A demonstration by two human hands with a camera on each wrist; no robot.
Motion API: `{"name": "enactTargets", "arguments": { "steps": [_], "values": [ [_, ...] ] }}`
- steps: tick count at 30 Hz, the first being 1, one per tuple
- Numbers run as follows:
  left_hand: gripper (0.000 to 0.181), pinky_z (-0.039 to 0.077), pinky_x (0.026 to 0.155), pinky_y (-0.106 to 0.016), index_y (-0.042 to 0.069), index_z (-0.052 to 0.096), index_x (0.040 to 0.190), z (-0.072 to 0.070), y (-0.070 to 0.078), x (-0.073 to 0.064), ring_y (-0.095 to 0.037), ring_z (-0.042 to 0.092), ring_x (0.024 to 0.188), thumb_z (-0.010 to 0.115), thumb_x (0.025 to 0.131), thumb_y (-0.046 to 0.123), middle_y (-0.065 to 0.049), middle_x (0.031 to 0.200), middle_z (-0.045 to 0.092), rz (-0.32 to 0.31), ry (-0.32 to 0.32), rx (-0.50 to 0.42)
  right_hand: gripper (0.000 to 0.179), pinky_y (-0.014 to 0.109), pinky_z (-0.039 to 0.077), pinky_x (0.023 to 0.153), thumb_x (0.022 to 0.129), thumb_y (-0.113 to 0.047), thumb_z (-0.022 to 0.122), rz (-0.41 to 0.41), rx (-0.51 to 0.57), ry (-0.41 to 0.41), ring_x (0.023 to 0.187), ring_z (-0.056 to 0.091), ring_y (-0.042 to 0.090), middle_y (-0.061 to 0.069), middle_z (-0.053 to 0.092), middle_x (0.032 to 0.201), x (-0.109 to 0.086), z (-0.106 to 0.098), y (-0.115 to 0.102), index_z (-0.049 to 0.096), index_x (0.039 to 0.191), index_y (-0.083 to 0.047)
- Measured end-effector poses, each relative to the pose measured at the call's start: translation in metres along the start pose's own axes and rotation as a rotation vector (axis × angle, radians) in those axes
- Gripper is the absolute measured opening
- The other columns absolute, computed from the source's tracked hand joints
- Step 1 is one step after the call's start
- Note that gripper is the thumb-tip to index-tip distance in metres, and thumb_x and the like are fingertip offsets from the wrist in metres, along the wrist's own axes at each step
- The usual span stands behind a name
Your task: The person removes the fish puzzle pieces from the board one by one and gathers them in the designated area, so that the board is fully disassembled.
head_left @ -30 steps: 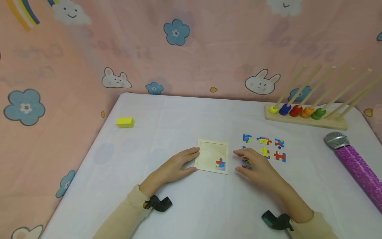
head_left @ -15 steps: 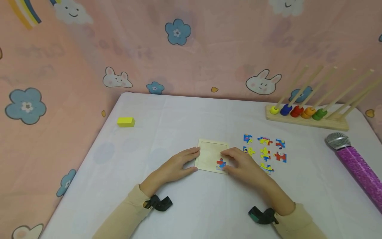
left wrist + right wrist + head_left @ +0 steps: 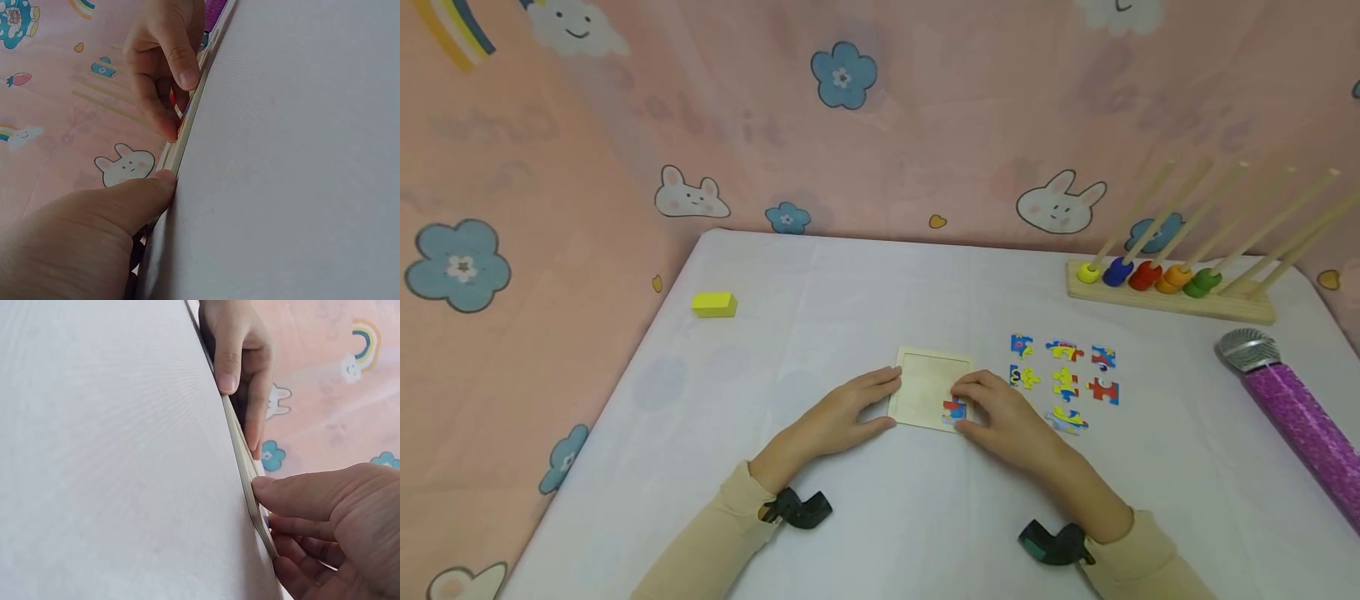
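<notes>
A shallow wooden puzzle tray (image 3: 925,379) lies on the white tabletop. In its near right corner is a red and blue puzzle piece (image 3: 953,412). My right hand (image 3: 1011,423) bends over the tray's right edge and pinches at this piece, the fingertips on its upper side and the thumb at its lower side. On the left edge rests my left hand (image 3: 842,414), its fingers nearly straight and its thumb at the near left corner. The left wrist view shows that thumb (image 3: 147,197) against the tray's side.
Several loose puzzle pieces (image 3: 1065,383) lie in rows right of the tray. A yellow block (image 3: 714,305) sits at the far left. At the back right stands a wooden bead rack (image 3: 1172,302) with tall rods, and a purple glitter microphone (image 3: 1303,425) lies near the right edge.
My right hand has come left from beside the loose pieces onto the tray's right edge, and its fingers now close in on the corner piece. The left hand has stayed put.
</notes>
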State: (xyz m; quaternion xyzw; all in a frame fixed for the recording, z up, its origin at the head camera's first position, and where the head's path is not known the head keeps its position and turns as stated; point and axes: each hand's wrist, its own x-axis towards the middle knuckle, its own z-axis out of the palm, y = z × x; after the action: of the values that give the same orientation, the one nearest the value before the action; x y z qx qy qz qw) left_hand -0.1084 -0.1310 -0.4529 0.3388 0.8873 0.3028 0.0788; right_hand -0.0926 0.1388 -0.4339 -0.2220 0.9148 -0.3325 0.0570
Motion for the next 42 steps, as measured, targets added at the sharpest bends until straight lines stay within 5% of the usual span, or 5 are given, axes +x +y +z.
{"name": "enactTargets", "arguments": {
  "steps": [14, 42],
  "values": [
    [0.059, 0.033, 0.113, -0.038, 0.004, 0.044, 0.141, -0.0016, 0.0009, -0.0008, -0.021, 0.033, 0.141, 0.065, 0.090, 0.024, -0.004, 0.152, 0.036, -0.015, -0.009, -0.008, 0.035, 0.047, 0.045, 0.102, 0.079, -0.012, 0.076, 0.033, 0.042, 0.010, 0.115, 0.050, 0.025, 0.007, 0.055, 0.119, -0.0011, 0.0036, -0.0027, 0.060, 0.110, -0.008],
    [0.059, 0.032, 0.114, -0.037, 0.006, 0.042, 0.142, -0.0007, 0.0013, 0.0005, -0.019, 0.031, 0.141, 0.063, 0.091, 0.028, -0.002, 0.153, 0.035, -0.036, -0.029, -0.002, 0.044, 0.043, 0.050, 0.095, 0.080, -0.013, 0.076, 0.074, 0.021, 0.017, 0.107, 0.057, 0.021, 0.006, 0.061, 0.116, -0.0038, 0.0051, -0.0071, 0.058, 0.120, -0.007]
  ]
}}
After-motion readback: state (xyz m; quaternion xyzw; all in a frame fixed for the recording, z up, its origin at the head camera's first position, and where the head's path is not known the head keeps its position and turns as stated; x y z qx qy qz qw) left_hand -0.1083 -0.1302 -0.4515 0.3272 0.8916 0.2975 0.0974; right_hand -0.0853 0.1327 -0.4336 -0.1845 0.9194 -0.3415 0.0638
